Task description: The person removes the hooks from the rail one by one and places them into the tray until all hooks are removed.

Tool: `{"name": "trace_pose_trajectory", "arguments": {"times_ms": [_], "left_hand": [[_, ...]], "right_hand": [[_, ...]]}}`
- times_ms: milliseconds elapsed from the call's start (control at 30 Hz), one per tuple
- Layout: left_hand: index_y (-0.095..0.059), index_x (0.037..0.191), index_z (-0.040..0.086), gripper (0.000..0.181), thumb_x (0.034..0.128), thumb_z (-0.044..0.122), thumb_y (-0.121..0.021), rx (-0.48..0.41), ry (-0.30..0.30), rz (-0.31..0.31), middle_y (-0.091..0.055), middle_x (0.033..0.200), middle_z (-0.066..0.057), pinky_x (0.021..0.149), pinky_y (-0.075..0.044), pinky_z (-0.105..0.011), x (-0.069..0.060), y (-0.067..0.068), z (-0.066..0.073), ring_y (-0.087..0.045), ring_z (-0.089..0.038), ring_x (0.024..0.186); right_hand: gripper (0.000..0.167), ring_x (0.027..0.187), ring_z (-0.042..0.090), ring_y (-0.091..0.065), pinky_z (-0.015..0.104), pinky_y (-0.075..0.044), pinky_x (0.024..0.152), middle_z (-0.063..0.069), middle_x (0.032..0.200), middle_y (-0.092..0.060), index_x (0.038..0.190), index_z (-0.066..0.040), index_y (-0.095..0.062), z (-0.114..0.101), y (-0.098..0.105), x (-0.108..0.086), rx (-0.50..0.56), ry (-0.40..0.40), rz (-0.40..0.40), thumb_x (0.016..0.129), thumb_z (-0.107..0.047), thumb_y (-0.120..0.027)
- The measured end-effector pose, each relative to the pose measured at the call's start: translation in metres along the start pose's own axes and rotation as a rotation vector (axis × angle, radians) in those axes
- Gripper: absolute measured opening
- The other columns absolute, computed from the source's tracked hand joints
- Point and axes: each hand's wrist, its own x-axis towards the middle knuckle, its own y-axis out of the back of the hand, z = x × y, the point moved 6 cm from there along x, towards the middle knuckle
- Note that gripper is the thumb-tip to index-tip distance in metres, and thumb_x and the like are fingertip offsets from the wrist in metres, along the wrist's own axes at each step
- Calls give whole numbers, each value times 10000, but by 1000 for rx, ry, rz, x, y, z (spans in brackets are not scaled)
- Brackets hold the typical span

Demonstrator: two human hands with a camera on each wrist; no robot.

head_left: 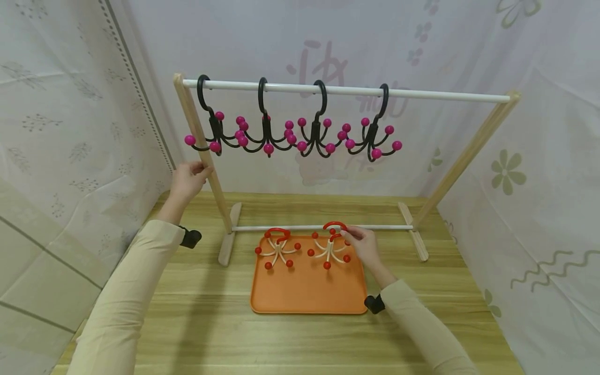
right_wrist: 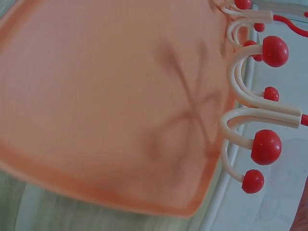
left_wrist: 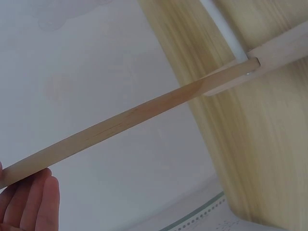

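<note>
My left hand (head_left: 188,179) holds the left wooden post (head_left: 193,117) of a hanging rack; in the left wrist view its fingers (left_wrist: 47,202) lie against the post's lower side. My right hand (head_left: 365,245) pinches the red hook of a cream multi-claw hanger (head_left: 330,249) with red ball tips. In the right wrist view this hanger (right_wrist: 274,113) hangs above the orange tray (right_wrist: 86,110), its shadow falling on the tray. A second cream hanger (head_left: 277,249) with a red hook is at the tray's back left.
Several black claw hangers (head_left: 316,127) with pink balls hang from the rack's white top bar (head_left: 445,95), towards its left. A lower white bar (head_left: 389,227) runs behind the tray. The right post (head_left: 461,156) stands on the wooden table (head_left: 206,323). Patterned curtains surround the table.
</note>
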Motion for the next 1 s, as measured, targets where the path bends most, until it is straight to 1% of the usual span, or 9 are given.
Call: {"name": "trace_pose_trajectory", "arguments": {"times_ms": [100,200,300,400,533,633,733,867,1000], "left_hand": [[-572,1089,-59,378,919,263,-470,-6,4,-4,-586,1029,-239,607,-413,-297,0,0,-1,-565,-342,841],[-568,1099,-59,389,919,271,-468,-7,9,-4,-586,1032,-236,611,-413,-300,0,0,-1,-563,-342,846],[-566,1104,-59,396,919,277,-465,-2,10,-6,-584,1037,-235,617,-415,-308,0,0,-1,-563,-332,844],[-563,1105,-59,394,920,274,-465,0,11,-6,-581,1046,-234,631,-421,-330,-1,0,-1,-563,-332,846],[-556,1113,-64,393,922,267,-462,-3,8,-9,-574,1061,-236,657,-428,-361,-1,0,0,-561,-352,860],[-557,1110,-66,391,923,263,-461,-3,3,-11,-574,1059,-238,656,-427,-360,-2,0,1,-559,-363,862],[-563,1100,-63,385,922,264,-464,-1,0,-8,-579,1052,-235,641,-424,-345,-2,0,2,-560,-362,857],[-570,1089,-57,385,922,274,-462,1,1,-8,-580,1049,-234,640,-423,-344,-2,0,2,-561,-348,852],[-567,1092,-57,393,922,281,-460,1,6,-8,-577,1057,-232,665,-429,-370,-1,0,1,-562,-338,853]], "right_hand": [[200,630,90,-593,266,-484,579,281,850,-608,966,165,-593,-14,-10,-4,-7,-38,-31,812,39,-597],[213,671,129,-601,352,-487,632,309,874,-593,986,173,-582,-17,-18,-6,-40,-70,-38,816,46,-589],[213,725,248,-614,482,-450,678,323,884,-584,985,176,-581,-10,-25,-5,-31,-61,-33,807,58,-593],[231,767,295,-612,501,-435,698,282,880,-605,987,163,-589,3,-31,-3,-6,-59,-27,804,24,-613],[245,746,210,-620,435,-467,686,192,861,-641,979,111,-625,15,-38,-3,-22,-92,5,792,-46,-649],[227,726,201,-618,439,-470,668,195,847,-641,966,116,-627,9,-44,-4,-32,-91,23,792,-26,-647],[222,756,270,-611,378,-484,652,240,866,-624,975,142,-608,-2,-51,-6,-27,-79,8,800,8,-627],[246,852,400,-565,232,-469,625,273,929,-601,1021,154,-578,-9,-58,-9,-21,-70,-47,824,9,-596],[266,910,445,-524,254,-472,658,277,972,-588,1066,146,-558,-8,-62,-10,-21,-77,-89,844,0,-572]]}}
